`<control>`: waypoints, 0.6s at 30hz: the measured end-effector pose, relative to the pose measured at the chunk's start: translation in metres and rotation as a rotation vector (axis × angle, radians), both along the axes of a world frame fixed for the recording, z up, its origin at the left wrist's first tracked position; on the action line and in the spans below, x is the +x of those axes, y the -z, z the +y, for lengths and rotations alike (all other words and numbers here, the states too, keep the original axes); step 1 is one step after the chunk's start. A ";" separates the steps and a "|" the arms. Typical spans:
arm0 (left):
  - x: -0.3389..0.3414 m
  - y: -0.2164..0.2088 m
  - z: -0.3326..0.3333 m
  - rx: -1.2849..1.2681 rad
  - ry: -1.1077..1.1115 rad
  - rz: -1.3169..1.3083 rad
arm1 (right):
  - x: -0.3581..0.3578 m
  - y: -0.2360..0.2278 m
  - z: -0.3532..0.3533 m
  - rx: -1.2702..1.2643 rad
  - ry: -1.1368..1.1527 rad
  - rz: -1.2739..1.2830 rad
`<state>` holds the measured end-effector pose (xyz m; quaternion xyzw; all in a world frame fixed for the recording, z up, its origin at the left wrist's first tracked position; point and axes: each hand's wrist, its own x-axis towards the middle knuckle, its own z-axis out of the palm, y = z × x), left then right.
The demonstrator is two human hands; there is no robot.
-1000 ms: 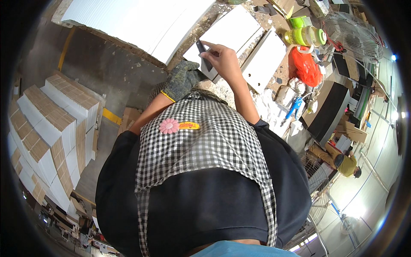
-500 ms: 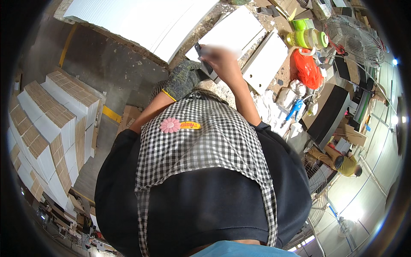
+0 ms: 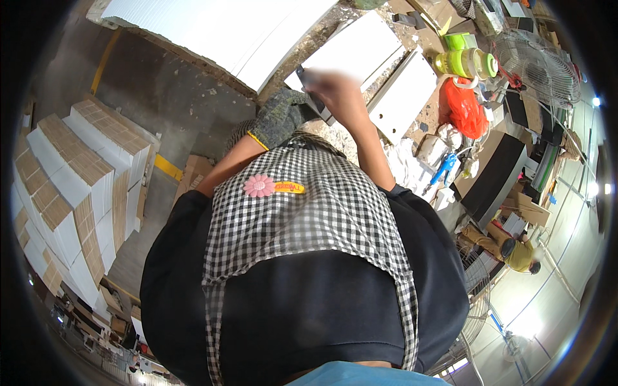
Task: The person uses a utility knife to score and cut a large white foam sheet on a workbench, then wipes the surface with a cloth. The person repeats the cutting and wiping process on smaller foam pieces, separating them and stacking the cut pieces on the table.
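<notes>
A white board (image 3: 357,48) lies on the worktable ahead of me. My right hand (image 3: 339,96), bare and partly blurred, is over its near left edge, fingers closed around a narrow dark strip-like piece (image 3: 301,74). What kind of piece it is, I cannot make out. My left hand (image 3: 281,119), in a grey knit glove with a yellow cuff, is at the board's near corner, beside the lower end of the dark piece. Its fingers look curled, but what they grip is hidden. A second white board (image 3: 405,93) with small holes lies to the right of the first.
A large white panel stack (image 3: 212,32) rises at far left. Stacked white-and-brown panels (image 3: 90,167) stand on the left floor. To the right are a green-lidded bottle (image 3: 467,63), a red plastic bag (image 3: 465,110), a blue-handled tool (image 3: 444,167) and a fan (image 3: 537,67). Another person (image 3: 518,254) is farther right.
The whole view has shifted slightly. Both hands keep nearly the same place at the board's near left edge, and the right hand still holds the dark piece.
</notes>
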<state>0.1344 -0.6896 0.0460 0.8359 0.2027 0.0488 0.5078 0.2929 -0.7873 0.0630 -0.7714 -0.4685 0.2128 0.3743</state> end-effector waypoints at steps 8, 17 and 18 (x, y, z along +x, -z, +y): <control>-0.002 0.011 -0.002 0.134 0.051 -0.086 | -0.002 -0.001 0.001 -0.001 -0.028 0.038; -0.004 0.021 -0.003 -0.075 0.006 -0.015 | -0.007 -0.021 0.004 -0.223 0.131 0.149; -0.003 0.026 -0.002 -0.084 0.014 -0.015 | -0.008 -0.021 0.004 -0.211 0.136 0.124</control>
